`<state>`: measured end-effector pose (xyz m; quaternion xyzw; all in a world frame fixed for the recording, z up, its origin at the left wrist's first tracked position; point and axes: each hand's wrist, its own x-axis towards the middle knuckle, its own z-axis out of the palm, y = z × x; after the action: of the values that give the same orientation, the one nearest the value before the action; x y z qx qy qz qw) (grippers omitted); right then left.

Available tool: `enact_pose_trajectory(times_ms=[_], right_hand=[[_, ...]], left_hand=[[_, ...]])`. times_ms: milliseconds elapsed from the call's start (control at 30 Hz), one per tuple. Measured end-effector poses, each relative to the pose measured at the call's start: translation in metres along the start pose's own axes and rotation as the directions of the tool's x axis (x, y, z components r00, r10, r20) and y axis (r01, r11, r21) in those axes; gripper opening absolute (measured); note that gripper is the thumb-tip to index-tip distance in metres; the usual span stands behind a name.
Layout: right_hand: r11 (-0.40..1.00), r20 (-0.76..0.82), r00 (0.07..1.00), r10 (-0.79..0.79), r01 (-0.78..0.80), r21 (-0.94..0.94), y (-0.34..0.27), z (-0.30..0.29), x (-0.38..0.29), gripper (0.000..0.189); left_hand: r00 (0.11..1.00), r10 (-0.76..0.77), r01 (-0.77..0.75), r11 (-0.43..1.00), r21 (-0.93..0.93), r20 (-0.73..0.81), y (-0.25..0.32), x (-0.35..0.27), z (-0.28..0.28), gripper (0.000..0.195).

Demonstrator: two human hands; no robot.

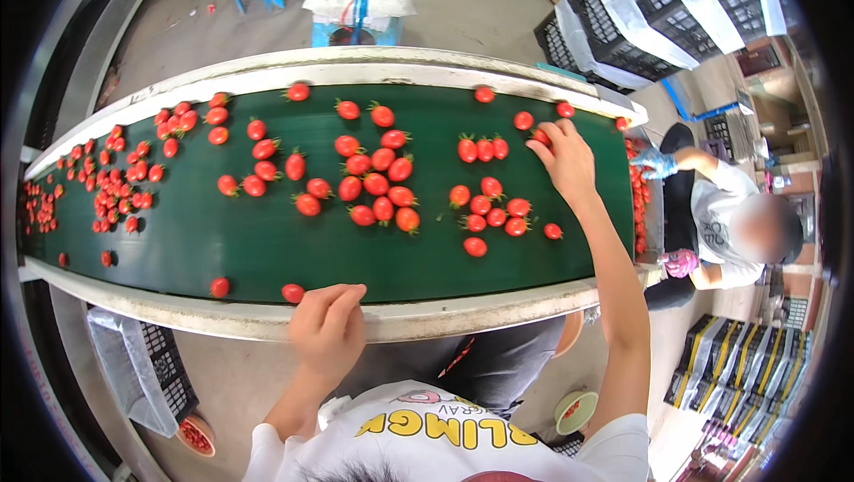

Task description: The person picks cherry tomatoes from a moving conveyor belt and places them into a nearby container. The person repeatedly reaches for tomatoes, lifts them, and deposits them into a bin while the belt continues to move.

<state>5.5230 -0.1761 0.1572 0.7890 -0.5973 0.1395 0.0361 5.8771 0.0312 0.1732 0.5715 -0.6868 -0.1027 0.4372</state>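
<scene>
Small red cherry tomatoes (375,183), many with green stalks, lie scattered over a green conveyor belt (413,268). On the far right part of the belt, my right hand (570,162) has thumb and fingertips around one cherry tomato (541,137). Two other tomatoes, one on the belt (523,120) and one by the far rail (565,109), are close to its fingers. My left hand (327,325) is over the near rail (427,323), slightly blurred, its fingers curled. Just left of it, a single tomato (292,292) touches or nearly touches the knuckles; its palm is hidden.
At the belt's right end a person in gloves (720,222) sits by a container of tomatoes (640,208). Black crates (620,28) stand beyond; more crates (740,368) are stacked at lower right. Bowls of tomatoes (575,413) and a lined crate (143,368) sit below the near rail.
</scene>
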Motion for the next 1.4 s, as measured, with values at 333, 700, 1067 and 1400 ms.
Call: enact_pose_trajectory(times_ms=[333,700,1067,1400], right_hand=[[-0.782,0.662,0.735,0.147,-0.324,0.533,-0.085,-0.064,-0.068,0.034],[-0.878,0.526,0.845,0.1,-0.174,0.446,-0.128,-0.055,-0.086,0.03],[-0.79,0.26,0.954,0.15,-0.043,0.611,-0.137,-0.097,-0.185,0.038],[-0.809,0.317,0.927,0.201,-0.026,0.588,-0.2,-0.09,-0.222,0.045]], left_hand=[[0.998,0.046,-0.047,0.999,-0.022,-0.033,-0.024,-0.007,-0.014,0.033],[0.999,0.013,-0.011,0.999,0.042,-0.035,-0.041,-0.009,-0.034,0.035],[0.966,-0.035,0.157,0.864,-0.478,0.254,-0.038,0.043,-0.082,0.039],[0.61,0.347,-0.462,0.886,-0.036,0.713,-0.072,0.212,0.08,0.022]])
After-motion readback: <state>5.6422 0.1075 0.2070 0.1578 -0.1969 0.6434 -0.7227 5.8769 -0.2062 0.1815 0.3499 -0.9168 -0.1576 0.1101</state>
